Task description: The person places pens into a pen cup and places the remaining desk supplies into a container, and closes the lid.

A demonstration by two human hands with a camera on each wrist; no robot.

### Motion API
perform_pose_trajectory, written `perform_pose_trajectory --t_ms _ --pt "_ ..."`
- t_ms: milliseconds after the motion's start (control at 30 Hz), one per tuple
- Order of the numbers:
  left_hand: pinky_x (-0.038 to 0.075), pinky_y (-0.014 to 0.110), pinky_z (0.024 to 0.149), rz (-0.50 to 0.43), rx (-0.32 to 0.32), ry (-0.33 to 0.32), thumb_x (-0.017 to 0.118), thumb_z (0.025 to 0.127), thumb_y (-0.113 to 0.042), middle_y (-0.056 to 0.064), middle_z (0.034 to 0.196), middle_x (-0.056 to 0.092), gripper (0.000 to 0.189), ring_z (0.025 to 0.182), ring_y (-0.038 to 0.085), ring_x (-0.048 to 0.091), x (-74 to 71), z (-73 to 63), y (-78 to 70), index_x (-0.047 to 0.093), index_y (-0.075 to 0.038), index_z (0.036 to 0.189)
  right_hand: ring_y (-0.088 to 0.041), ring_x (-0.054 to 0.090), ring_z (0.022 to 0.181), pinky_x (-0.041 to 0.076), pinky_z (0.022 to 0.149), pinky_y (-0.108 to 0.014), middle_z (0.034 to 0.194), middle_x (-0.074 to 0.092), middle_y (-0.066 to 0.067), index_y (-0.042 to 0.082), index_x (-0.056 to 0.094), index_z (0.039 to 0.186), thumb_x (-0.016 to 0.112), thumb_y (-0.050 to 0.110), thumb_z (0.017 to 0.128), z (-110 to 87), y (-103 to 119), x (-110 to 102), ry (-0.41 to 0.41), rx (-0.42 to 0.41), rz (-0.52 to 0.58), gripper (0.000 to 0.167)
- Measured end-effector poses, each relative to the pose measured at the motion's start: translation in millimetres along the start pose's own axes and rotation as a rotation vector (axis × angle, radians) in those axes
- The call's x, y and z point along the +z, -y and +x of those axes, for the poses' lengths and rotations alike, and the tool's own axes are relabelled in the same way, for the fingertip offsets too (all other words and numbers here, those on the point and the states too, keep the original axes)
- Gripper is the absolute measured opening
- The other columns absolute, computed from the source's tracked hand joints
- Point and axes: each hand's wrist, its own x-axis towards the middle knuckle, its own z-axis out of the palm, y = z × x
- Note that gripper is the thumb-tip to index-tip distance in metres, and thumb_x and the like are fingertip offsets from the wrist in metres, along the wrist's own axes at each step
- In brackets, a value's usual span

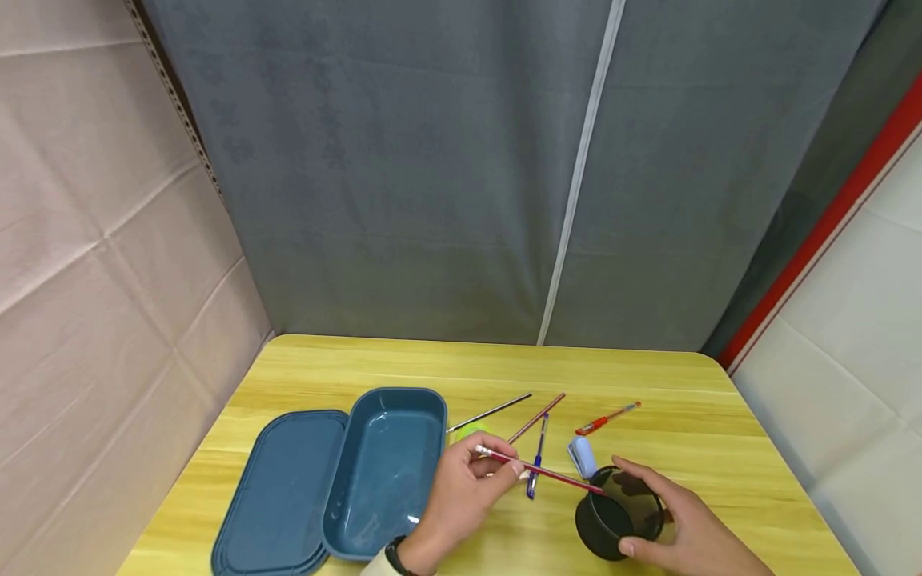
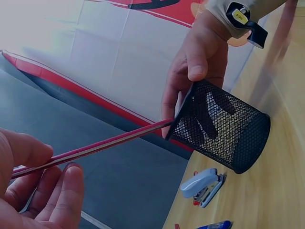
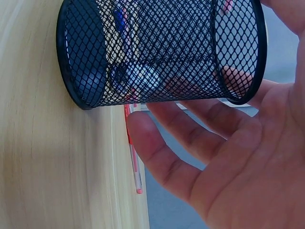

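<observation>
My left hand [image 1: 461, 488] pinches a red pencil [image 1: 562, 478] between thumb and fingers, near its white eraser end. The pencil slants to the right, and its far end meets the rim of a black mesh pen holder [image 2: 214, 126]. Around that holder's upper part curves my right hand [image 1: 677, 520], thumb on the near side and fingers on the far side. In the right wrist view the fingers [image 3: 167, 157] lie along the mesh. Just behind the holder is a light blue stapler [image 1: 582, 457].
A blue pen [image 1: 536, 464], a red pen [image 1: 608, 418], a second red pencil [image 1: 536, 418] and a dark pencil [image 1: 490, 413] lie on the wooden table [image 1: 648, 376]. Partly hidden behind my left hand is a yellow-green item [image 1: 471, 431]. On the left, a blue box [image 1: 338, 488] adjoins its lid [image 1: 281, 488].
</observation>
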Motion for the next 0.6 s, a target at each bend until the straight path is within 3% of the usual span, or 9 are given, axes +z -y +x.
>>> perform_pose_trajectory --t_ms 167,467,600 --pt "0.065 0.04 0.086 -0.08 0.024 0.023 0.078 0.093 -0.004 0.013 0.104 0.073 0.024 0.094 0.015 0.078 3.3 3.3 -6.8 0.068 0.007 0.112 -0.003 0.054 0.128 0.057 0.09 -0.035 0.157 0.054 -0.005 0.023 0.042 0.162 0.081 0.044 0.093 0.1 -0.3 0.0 0.002 0.005 0.009 0.082" --pt "0.064 0.026 0.078 -0.052 0.051 0.055 0.078 0.093 -0.008 0.014 0.107 0.075 0.024 0.09 0.014 0.078 21.6 14.6 -8.9 0.07 0.002 0.113 -0.008 0.056 0.127 0.057 0.087 -0.028 0.157 0.054 -0.008 0.021 0.043 0.161 0.08 0.045 0.093 1.4 -0.5 -0.3 0.006 0.015 0.02 0.082" --pt "0.064 0.026 0.077 -0.064 0.045 0.068 0.077 0.093 -0.007 0.023 0.111 0.073 0.024 0.089 0.014 0.077 30.6 17.7 -5.0 0.07 0.002 0.115 -0.007 0.057 0.127 0.057 0.088 -0.026 0.154 0.056 -0.006 0.019 0.044 0.16 0.081 0.045 0.093 0.2 0.1 0.7 -0.004 -0.009 0.018 0.082"
